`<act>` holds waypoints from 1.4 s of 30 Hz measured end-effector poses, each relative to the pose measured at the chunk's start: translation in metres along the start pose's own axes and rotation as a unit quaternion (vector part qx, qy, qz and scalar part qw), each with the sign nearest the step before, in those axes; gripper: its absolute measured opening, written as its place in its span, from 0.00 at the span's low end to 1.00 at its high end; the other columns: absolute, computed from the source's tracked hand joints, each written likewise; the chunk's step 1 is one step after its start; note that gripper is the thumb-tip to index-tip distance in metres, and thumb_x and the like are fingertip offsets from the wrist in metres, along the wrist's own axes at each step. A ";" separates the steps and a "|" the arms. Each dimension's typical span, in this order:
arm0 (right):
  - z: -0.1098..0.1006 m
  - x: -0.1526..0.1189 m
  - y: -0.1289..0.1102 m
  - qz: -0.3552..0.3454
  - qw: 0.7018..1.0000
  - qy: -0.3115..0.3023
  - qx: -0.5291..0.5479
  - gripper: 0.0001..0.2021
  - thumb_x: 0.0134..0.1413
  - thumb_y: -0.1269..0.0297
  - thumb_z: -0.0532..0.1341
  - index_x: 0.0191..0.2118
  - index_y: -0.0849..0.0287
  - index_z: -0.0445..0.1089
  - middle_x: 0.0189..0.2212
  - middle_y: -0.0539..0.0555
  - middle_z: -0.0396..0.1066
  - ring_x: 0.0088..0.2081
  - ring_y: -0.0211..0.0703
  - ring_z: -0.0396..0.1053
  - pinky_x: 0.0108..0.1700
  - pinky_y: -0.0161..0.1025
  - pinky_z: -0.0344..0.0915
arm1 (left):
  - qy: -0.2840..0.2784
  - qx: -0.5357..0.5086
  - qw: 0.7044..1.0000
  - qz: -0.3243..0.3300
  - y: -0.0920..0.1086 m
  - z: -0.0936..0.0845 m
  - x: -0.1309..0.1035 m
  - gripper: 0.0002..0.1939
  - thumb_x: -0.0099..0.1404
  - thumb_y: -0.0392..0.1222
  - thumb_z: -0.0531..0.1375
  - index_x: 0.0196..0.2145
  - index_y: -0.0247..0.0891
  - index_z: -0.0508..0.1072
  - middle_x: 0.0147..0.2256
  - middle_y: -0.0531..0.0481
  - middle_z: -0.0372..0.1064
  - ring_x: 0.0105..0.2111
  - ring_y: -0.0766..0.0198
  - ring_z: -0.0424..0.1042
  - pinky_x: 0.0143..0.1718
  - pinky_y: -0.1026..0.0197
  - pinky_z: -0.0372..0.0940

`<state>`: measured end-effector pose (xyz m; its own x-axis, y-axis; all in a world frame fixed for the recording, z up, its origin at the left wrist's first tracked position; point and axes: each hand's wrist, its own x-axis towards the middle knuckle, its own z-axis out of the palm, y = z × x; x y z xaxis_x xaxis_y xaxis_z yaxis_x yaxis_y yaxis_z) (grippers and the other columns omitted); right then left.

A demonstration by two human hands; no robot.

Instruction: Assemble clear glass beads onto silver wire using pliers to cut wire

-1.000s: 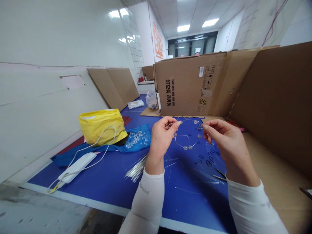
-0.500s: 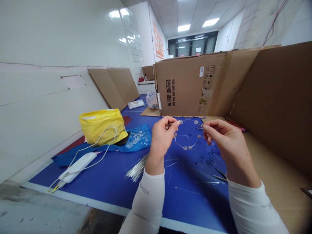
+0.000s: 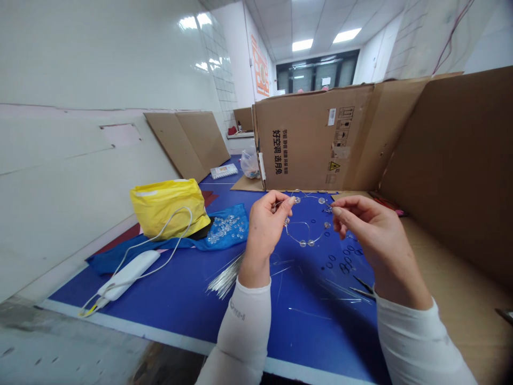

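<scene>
A thin wire ring strung with clear beads (image 3: 311, 243) is held up above the blue table. My left hand (image 3: 270, 219) pinches its left side between thumb and forefinger, beside a bead. At the ring's upper right, my right hand (image 3: 363, 222) is closed, thumb against forefinger, at a small tangle of wire and dark bits; the exact contact is too small to make out. Below the ring lie several small black rings (image 3: 347, 262). Tweezers or a similar pointed tool (image 3: 363, 291) rest near my right wrist, partly hidden by the sleeve.
A bundle of thin wires (image 3: 226, 278) and loose clear beads on blue cloth (image 3: 243, 214) lie to the left. Beyond are a yellow bag (image 3: 168, 208) and a white power strip (image 3: 128, 275) with its cable. Cardboard panels (image 3: 312, 139) wall the back and right.
The beaded ring has shifted very slightly left. Both hands keep nearly the same pose and grip.
</scene>
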<state>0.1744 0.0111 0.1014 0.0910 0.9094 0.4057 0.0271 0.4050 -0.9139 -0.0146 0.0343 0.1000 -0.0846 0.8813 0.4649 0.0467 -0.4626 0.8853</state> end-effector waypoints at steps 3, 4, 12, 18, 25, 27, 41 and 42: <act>0.000 -0.001 -0.001 -0.004 1.000 0.000 -0.003 0.08 0.51 0.61 0.69 0.34 0.59 0.75 0.20 0.49 0.71 0.20 0.35 0.66 0.22 0.34 0.65 | -0.001 0.005 1.000 0.002 0.000 0.001 -0.001 0.12 0.63 0.48 0.65 0.29 0.37 0.72 0.23 0.55 0.67 0.21 0.72 0.63 0.22 0.68 0.58; 0.000 -0.002 -0.001 -0.008 1.000 -0.007 0.001 0.08 0.51 0.60 0.69 0.35 0.59 0.75 0.21 0.49 0.72 0.21 0.35 0.67 0.23 0.35 0.65 | 0.001 0.006 1.000 0.003 0.001 0.001 -0.001 0.12 0.63 0.48 0.65 0.29 0.37 0.72 0.23 0.55 0.67 0.21 0.72 0.63 0.22 0.68 0.58; -0.004 0.000 0.002 -0.023 0.999 -0.022 0.037 0.09 0.51 0.62 0.70 0.38 0.57 0.75 0.24 0.49 0.73 0.25 0.37 0.70 0.28 0.38 0.69 | 0.025 -0.007 1.000 0.001 0.004 0.001 -0.001 0.11 0.63 0.46 0.64 0.28 0.37 0.72 0.22 0.55 0.66 0.21 0.72 0.62 0.22 0.68 0.58; -0.001 -0.001 0.000 -0.015 0.999 -0.012 0.038 0.08 0.50 0.63 0.70 0.37 0.58 0.75 0.24 0.49 0.73 0.25 0.36 0.70 0.28 0.37 0.69 | 0.024 -0.031 0.999 -0.011 0.004 0.001 0.000 0.11 0.62 0.46 0.65 0.28 0.37 0.71 0.22 0.55 0.65 0.20 0.73 0.61 0.21 0.68 0.57; -0.002 -0.002 -0.001 -0.032 0.999 -0.019 0.037 0.10 0.50 0.61 0.71 0.37 0.57 0.75 0.25 0.49 0.73 0.25 0.37 0.70 0.29 0.38 0.70 | 0.028 -0.036 0.999 -0.011 0.005 0.000 -0.001 0.11 0.62 0.47 0.65 0.28 0.37 0.72 0.22 0.56 0.65 0.19 0.74 0.60 0.21 0.68 0.57; -0.005 0.003 0.002 -0.021 0.999 0.009 0.040 0.09 0.50 0.61 0.71 0.37 0.57 0.74 0.24 0.49 0.73 0.25 0.37 0.70 0.28 0.38 0.70 | 0.030 -0.036 0.999 -0.010 0.005 0.000 -0.001 0.11 0.62 0.46 0.65 0.29 0.37 0.72 0.22 0.56 0.65 0.19 0.74 0.60 0.21 0.68 0.57; -0.007 0.004 0.005 -0.020 0.998 0.013 0.057 0.08 0.49 0.64 0.71 0.36 0.57 0.76 0.25 0.49 0.73 0.24 0.36 0.70 0.28 0.37 0.70 | 0.029 -0.057 0.998 -0.010 0.005 0.000 -0.001 0.10 0.61 0.45 0.66 0.29 0.37 0.73 0.21 0.55 0.66 0.19 0.74 0.61 0.20 0.68 0.57; -0.007 0.003 0.004 -0.020 0.998 0.010 0.054 0.08 0.49 0.64 0.71 0.36 0.57 0.76 0.25 0.49 0.73 0.24 0.36 0.70 0.28 0.37 0.69 | 0.030 -0.059 0.998 -0.011 0.005 0.001 -0.001 0.10 0.61 0.45 0.66 0.29 0.37 0.73 0.21 0.55 0.66 0.19 0.74 0.60 0.20 0.69 0.57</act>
<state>0.1815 0.0150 0.0992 0.1110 0.8911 0.4401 -0.0767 0.4492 -0.8901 -0.0135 0.0306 0.1041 -0.1434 0.8861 0.4407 -0.0734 -0.4536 0.8882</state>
